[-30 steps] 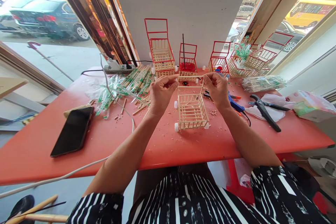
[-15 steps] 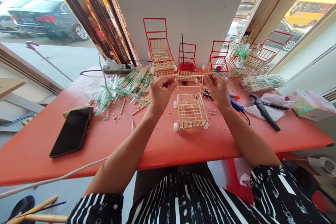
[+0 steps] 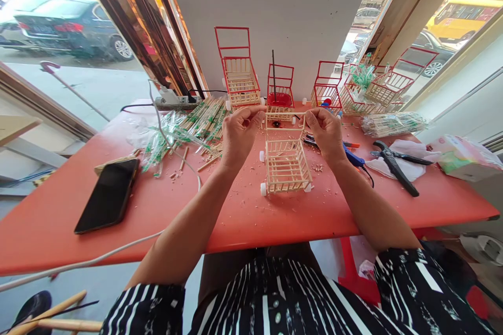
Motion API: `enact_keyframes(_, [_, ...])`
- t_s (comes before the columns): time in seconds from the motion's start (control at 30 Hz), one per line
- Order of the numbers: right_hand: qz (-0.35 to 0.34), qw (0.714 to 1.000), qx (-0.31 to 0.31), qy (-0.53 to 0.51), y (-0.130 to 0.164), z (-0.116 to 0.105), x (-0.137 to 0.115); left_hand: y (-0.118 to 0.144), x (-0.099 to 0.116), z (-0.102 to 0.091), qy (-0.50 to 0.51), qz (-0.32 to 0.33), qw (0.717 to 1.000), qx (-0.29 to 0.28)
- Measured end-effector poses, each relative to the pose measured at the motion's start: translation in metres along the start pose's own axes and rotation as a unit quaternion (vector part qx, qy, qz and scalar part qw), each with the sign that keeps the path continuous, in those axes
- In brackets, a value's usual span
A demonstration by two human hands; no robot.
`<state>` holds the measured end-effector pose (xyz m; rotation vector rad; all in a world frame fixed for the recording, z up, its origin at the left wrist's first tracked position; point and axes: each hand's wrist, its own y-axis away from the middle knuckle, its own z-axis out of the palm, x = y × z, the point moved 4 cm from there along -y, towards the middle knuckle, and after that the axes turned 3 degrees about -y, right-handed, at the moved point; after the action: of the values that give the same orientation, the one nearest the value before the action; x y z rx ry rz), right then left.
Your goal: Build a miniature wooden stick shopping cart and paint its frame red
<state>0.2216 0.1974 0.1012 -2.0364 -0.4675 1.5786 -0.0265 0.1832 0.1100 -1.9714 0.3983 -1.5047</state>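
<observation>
The unpainted stick cart (image 3: 285, 162) stands on its white wheels on the red table (image 3: 243, 214), in the middle of it, a little nearer the far edge than the near one. Above the cart's far side the left hand (image 3: 239, 133) and the right hand (image 3: 326, 131) each pinch one end of a thin wooden stick (image 3: 285, 113), fingers narrowed on it, holding it level across the cart's back posts.

In the head view, the table top is strewn with small wood chips around the cart. Toward its left near corner lies a black phone (image 3: 107, 195), screen dark, and a white cable (image 3: 98, 256) crosses the near left edge. Beyond the left hand sits a heap of wrapped chopsticks (image 3: 188, 125), with a power strip (image 3: 173, 100) at the far edge. Along the far edge stand several red-framed carts (image 3: 238, 76). Just right of the right hand lies a blue glue gun (image 3: 353, 157), then black cutters (image 3: 395, 165) on a white cloth (image 3: 408, 159), and a plastic bag (image 3: 463, 157) at the right edge.

A white wall panel (image 3: 275, 5) rises behind the table, with windows on both sides showing parked cars (image 3: 66, 23) and a yellow bus (image 3: 467, 13).
</observation>
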Motion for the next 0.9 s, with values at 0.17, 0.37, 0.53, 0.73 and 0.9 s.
enact_keyframes(0.17, [-0.001, 1.000, 0.004, -0.004, 0.001, -0.002, 0.001, -0.006, -0.001, 0.004, -0.009, 0.000, 0.999, -0.033])
enact_keyframes(0.37, [-0.004, 1.000, 0.003, 0.000, 0.001, -0.002, 0.003, -0.006, -0.002, 0.005, -0.021, -0.001, 0.999, -0.038])
enact_keyframes(0.53, [-0.007, 1.000, -0.001, 0.000, 0.002, -0.001, 0.001, -0.005, -0.003, 0.005, 0.033, -0.009, 0.998, -0.046])
enact_keyframes(0.73, [0.002, 1.000, 0.004, -0.008, 0.002, -0.002, -0.002, -0.002, -0.014, -0.005, 0.196, -0.105, 0.975, -0.008])
enact_keyframes(0.9, [-0.002, 1.000, 0.001, -0.006, 0.001, -0.002, -0.003, -0.001, -0.023, -0.007, 0.325, -0.247, 0.913, -0.001])
